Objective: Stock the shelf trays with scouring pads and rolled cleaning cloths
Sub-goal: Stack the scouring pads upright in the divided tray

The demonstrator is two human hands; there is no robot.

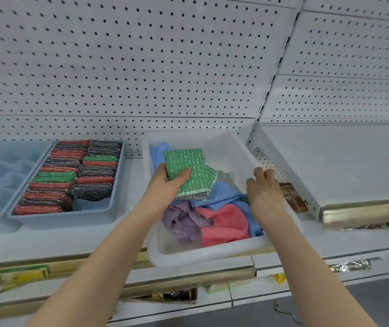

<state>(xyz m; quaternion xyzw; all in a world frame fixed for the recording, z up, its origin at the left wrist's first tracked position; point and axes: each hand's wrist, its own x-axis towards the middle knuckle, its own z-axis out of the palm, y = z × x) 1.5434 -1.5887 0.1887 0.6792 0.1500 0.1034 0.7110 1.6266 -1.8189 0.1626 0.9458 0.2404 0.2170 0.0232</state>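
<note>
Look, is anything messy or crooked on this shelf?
Yes. The white bin sits crooked, its front corner hanging past the shelf edge, unlike the grey tray beside it. The cloths inside lie crumpled, not rolled. A brown, rusty-looking patch marks the shelf bracket on the right.

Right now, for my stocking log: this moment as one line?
left grip: holds green scouring pads above white bin | right grip: holds bin's right rim | grey tray: pad rows, front-right gap

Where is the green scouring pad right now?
In the head view, centre frame, the left grip holds the green scouring pad above the cloths in the white tub, right of the grey tray of pads.
</note>
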